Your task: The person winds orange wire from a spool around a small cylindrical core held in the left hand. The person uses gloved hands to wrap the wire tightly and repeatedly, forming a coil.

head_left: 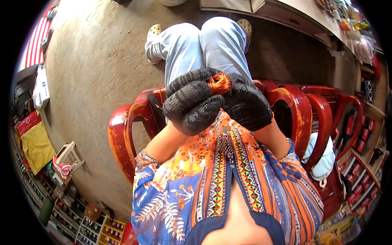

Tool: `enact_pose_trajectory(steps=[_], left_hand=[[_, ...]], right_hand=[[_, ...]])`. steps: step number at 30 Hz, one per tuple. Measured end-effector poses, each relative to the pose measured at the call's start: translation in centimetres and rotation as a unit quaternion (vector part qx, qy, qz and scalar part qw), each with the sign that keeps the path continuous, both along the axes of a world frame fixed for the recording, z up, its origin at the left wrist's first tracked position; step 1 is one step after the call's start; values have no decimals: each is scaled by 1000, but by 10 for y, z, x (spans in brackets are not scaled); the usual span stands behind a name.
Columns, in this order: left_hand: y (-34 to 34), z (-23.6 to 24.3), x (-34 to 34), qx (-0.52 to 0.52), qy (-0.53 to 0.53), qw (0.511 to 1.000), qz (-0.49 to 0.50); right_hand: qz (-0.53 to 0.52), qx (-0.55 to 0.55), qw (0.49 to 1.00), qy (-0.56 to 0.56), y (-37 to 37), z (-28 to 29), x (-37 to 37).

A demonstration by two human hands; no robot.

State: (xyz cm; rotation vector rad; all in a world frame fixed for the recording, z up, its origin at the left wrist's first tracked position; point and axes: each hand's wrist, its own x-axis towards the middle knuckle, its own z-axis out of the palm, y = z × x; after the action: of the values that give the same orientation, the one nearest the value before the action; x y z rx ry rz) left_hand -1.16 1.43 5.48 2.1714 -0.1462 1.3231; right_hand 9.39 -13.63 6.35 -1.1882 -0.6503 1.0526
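Both of my hands wear dark grey knit gloves and meet in front of my lap. Between them sits a small coil of copper wire (pixel 219 83), shiny orange and wound into a rounded bundle. My left hand (pixel 192 101) is closed, its thick fingers curled against the coil's left side. My right hand (pixel 247 102) presses in from the right, also closed, with its fingers partly tucked out of sight. The lower part of the coil is hidden by the gloves.
I sit on a red wooden chair (pixel 122 126) with curved arms. More such chairs adjoin on the right, one holding a light blue bag (pixel 320 157). A counter (pixel 294 18) stands ahead at right. To the left are a plastic stool (pixel 67 159), a yellow cloth (pixel 37 147) and stocked shelves.
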Motion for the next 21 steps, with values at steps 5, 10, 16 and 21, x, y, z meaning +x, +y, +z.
enact_pose_trajectory(steps=[5,10,16,21], left_hand=[[-3,3,3,-38,-11,999,-7],[-2,9,-4,-10,0,1000,-16],[-4,14,-8,9,14,999,-28],[-8,20,-5,-66,30,997,-37]], right_hand=[[-4,9,967,255,12,14,4],[-37,114,981,153,15,9,4],[-134,140,980,-34,8,3,-3],[-138,122,972,-146,9,11,2]])
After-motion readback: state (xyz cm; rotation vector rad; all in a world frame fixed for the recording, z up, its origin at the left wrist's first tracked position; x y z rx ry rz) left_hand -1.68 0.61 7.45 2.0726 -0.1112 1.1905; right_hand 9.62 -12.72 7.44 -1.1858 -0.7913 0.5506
